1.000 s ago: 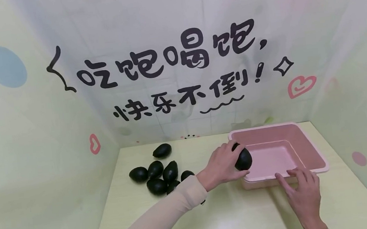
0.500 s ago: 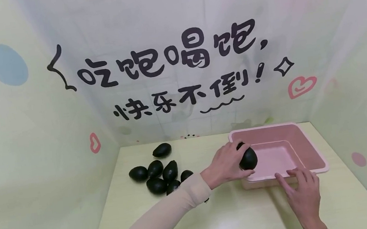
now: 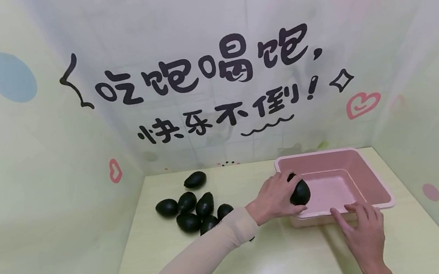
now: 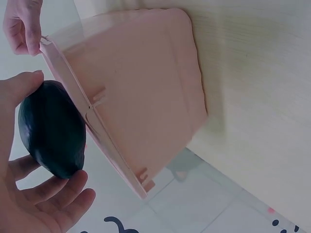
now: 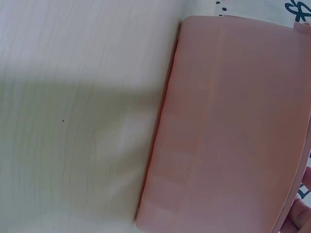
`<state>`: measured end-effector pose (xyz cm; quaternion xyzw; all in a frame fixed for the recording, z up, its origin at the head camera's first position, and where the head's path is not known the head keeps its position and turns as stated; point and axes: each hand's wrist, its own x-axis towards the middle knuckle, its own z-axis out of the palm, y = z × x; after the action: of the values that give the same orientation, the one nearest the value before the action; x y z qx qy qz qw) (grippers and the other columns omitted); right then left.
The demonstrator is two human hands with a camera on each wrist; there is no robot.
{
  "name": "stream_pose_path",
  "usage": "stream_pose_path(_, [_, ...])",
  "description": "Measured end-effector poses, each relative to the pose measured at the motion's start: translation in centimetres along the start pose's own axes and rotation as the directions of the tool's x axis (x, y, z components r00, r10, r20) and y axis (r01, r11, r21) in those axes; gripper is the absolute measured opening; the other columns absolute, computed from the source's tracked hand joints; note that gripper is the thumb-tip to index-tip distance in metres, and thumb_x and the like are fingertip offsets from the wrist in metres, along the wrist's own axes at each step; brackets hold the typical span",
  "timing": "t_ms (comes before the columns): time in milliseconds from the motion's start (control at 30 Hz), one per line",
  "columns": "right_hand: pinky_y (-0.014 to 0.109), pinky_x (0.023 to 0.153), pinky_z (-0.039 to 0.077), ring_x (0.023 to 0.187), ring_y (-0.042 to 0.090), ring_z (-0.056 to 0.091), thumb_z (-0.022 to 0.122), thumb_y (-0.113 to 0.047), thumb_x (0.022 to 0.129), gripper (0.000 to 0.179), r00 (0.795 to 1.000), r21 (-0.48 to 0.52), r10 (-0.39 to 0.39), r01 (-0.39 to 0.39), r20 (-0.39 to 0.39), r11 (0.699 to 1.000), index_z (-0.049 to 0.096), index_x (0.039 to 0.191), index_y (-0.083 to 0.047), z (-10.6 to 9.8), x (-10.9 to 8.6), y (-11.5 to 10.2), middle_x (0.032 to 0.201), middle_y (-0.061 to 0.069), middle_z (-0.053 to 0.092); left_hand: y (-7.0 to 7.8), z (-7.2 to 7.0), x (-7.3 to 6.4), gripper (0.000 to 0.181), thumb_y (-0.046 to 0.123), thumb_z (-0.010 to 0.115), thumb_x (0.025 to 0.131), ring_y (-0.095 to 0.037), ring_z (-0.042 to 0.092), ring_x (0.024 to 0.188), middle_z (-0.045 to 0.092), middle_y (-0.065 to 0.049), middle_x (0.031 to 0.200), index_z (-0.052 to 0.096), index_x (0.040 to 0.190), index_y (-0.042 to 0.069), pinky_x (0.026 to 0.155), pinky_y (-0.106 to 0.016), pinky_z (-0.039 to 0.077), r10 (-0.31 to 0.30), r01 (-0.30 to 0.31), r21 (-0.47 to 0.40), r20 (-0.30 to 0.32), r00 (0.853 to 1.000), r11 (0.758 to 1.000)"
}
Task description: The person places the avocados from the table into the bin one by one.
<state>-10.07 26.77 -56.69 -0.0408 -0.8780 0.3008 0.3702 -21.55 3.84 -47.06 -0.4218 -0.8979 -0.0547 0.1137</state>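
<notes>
A dark, glossy avocado (image 3: 301,192) is in my left hand (image 3: 276,196), gripped between the thumb and fingers over the left end of a pink plastic basin (image 3: 370,178). In the left wrist view the avocado (image 4: 52,128) shows just past the basin's rim, with the thumb above and curled fingers below. My right hand (image 3: 362,233) holds the basin's front rim with its thumb and fingertips. The right wrist view shows the basin's outer wall (image 5: 238,121), with a few fingertips at the rim. The basin's visible floor is bare.
Several more avocados (image 3: 189,222) lie grouped on the left of the pale wooden table (image 3: 274,262), one (image 3: 195,180) farther back. My left forearm (image 3: 204,251) partly covers the nearest ones. A printed fabric backdrop (image 3: 191,31) encloses the table behind and at both sides.
My left hand has moved slightly right with the avocado, farther over the basin's left end. The right hand keeps its place on the rim. The whole view has shifted slightly.
</notes>
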Motion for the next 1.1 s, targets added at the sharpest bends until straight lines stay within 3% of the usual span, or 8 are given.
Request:
stream_pose_path(167, [0.052, 0.091, 0.037, 0.110, 0.051, 0.051, 0.090, -0.022, 0.075, 0.044, 1.000, 0.001, -0.004, 0.004, -0.002, 1.000, 0.069, 0.102, 0.007, -0.02, -0.02, 0.09, 0.108, 0.026, 0.067, 0.07, 0.24, 0.14, 0.074, 0.065, 0.078, 0.087, -0.016, 0.067, 0.099, 0.060, -0.004, 0.134, 0.059, 0.142, 0.018, 0.080, -0.024, 0.059, -0.010, 0.010, 0.020, 0.008, 1.000, 1.000])
stream_pose_path(467, [0.052, 0.091, 0.038, 0.110, 0.052, 0.051, 0.091, -0.015, 0.073, 0.043, 1.000, -0.009, 0.016, -0.015, 0.008, 1.000, 0.068, 0.101, 0.008, -0.06, -0.07, -0.08, 0.108, 0.027, 0.067, 0.28, 0.78, 0.40, 0.075, 0.067, 0.075, 0.088, -0.016, 0.068, 0.100, 0.060, -0.003, 0.136, 0.058, 0.143, 0.020, 0.081, -0.024, 0.060, -0.020, 0.020, 0.038, 0.021, 1.000, 0.999])
stream_pose_path(800, [0.051, 0.090, 0.037, 0.109, 0.053, 0.050, 0.090, -0.017, 0.073, 0.043, 1.000, 0.005, -0.010, 0.010, -0.013, 1.000, 0.068, 0.100, 0.009, -0.04, -0.03, -0.01, 0.107, 0.028, 0.067, 0.35, 0.98, 0.79, 0.077, 0.068, 0.076, 0.086, -0.015, 0.068, 0.101, 0.062, -0.003, 0.135, 0.058, 0.143, 0.020, 0.081, -0.024, 0.060, -0.013, 0.014, 0.042, -0.015, 1.000, 0.999])
stream_pose_path(1100, [0.051, 0.094, 0.036, 0.111, 0.051, 0.051, 0.090, -0.017, 0.074, 0.042, 1.000, 0.015, 0.004, -0.004, -0.007, 1.000, 0.069, 0.101, 0.008, 0.01, 0.18, -0.20, 0.109, 0.027, 0.067, 0.05, 1.01, 0.85, 0.085, 0.069, 0.075, 0.087, -0.020, 0.070, 0.117, 0.058, -0.006, 0.152, 0.055, 0.152, 0.018, 0.087, -0.030, 0.061, -0.039, 0.038, 0.026, 0.047, 0.998, 0.999])
